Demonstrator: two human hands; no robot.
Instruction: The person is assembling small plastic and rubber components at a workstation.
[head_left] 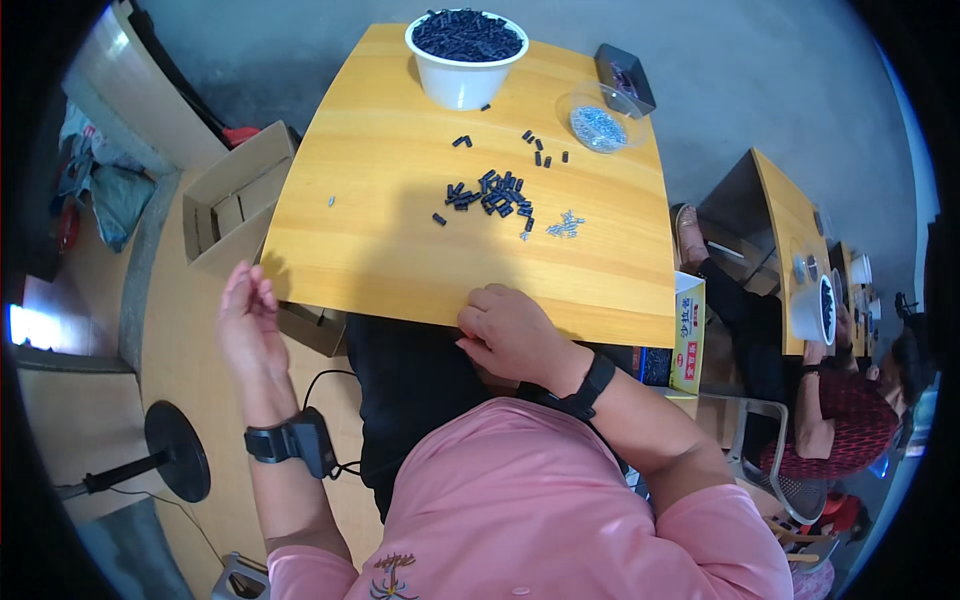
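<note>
My left hand is raised beside the table's front left corner. Its fingers are loosely bent and apart, with nothing visible in them. At the front edge of the wooden table, my right hand is closed, fingers curled under; what they hold, if anything, is hidden. Ahead of it lies a loose pile of small black plastic pieces, with several more scattered behind. A little heap of small silvery metal parts sits to their right. One lone silvery part rests on the left side.
Toward the back stand a white tub heaped with black pieces, a clear bowl of silvery parts and a dark tray. An open cardboard box is left of the table. At right, another person sits by a second table.
</note>
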